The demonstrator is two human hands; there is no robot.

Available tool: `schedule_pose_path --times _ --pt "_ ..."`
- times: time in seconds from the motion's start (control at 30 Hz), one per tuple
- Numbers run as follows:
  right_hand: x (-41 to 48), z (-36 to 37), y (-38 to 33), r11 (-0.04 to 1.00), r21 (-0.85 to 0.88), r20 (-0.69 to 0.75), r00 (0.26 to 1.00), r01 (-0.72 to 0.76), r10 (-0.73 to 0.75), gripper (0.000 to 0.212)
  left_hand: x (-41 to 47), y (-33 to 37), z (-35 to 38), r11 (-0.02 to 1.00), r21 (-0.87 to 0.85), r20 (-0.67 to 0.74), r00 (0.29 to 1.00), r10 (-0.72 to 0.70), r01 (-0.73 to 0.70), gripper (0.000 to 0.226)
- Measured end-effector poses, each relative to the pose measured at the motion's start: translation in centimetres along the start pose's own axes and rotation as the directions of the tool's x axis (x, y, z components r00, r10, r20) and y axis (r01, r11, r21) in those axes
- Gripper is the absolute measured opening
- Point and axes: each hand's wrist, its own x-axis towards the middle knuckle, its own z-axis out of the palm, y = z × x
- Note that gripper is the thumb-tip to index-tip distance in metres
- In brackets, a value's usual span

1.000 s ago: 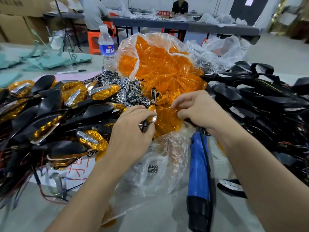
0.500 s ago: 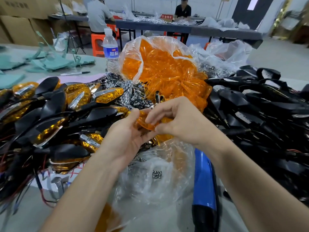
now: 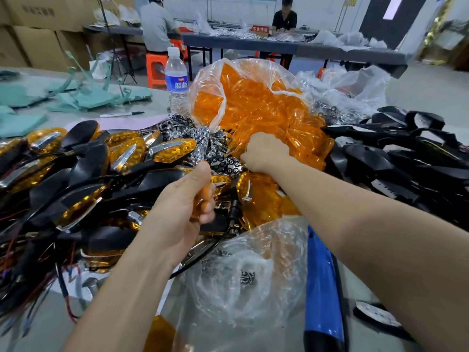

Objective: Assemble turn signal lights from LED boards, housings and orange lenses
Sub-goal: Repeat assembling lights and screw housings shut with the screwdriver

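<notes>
My left hand (image 3: 186, 199) grips an orange lens (image 3: 203, 193) in its fist, near the middle of the table. Farther back, my right hand (image 3: 264, 151) reaches into the clear plastic bag of orange lenses (image 3: 256, 105), fingers curled among the lenses; what they hold is hidden. Chrome LED boards (image 3: 203, 138) lie in a heap between the bag and the finished lights. Finished turn signal lights (image 3: 76, 179) with orange lenses and black housings are piled at the left. Empty black housings (image 3: 406, 158) are piled at the right.
A blue electric screwdriver (image 3: 322, 288) lies at the near right beside a clear bag of screws (image 3: 248, 275). A water bottle (image 3: 176, 80) stands behind the pile, a marker (image 3: 121, 114) lies at the left. Two people sit at a far table (image 3: 279, 47).
My hands were together at the centre working on an orange lens. Now they have parted: the left keeps the lens and drew back, the right reached forward into the lens bag.
</notes>
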Motion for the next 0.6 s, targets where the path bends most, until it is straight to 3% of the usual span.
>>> schedule_pose_path --times 0.03,0.17,0.33,0.47,0.53,0.6 --pt "0.0 0.5 -0.2 1.000 -0.008 -0.022 0.999 -0.028 0.028 0.012 0.0 -0.1 0.1 1.000 0.009 -0.019 1.000 -0.004 0.004 0.045" --pt "0.3 0.9 -0.4 0.998 -0.051 -0.009 0.999 -0.034 0.034 0.046 0.0 -0.2 0.5 1.000 -0.003 -0.094 0.995 -0.019 0.019 0.040" --pt "-0.3 0.4 0.1 0.998 -0.058 -0.001 1.000 -0.024 0.024 0.014 -0.5 -0.2 0.6 0.998 -0.017 -0.018 0.998 -0.059 0.059 0.033" --pt "-1.6 0.0 1.3 0.981 -0.123 0.031 0.988 0.152 -0.149 0.008 -1.0 -0.4 1.1 0.998 0.027 0.054 0.997 -0.059 0.058 0.019" --pt "-2.2 -0.1 2.0 0.973 -0.063 0.058 0.974 0.223 -0.219 0.022 -1.0 -0.5 1.3 0.997 0.052 0.076 0.995 -0.058 0.054 0.018" --pt "-2.6 -0.4 2.6 0.975 0.055 0.048 0.975 0.216 -0.219 0.022 -0.9 -0.7 1.5 0.996 0.068 0.078 0.995 -0.062 0.057 0.019"
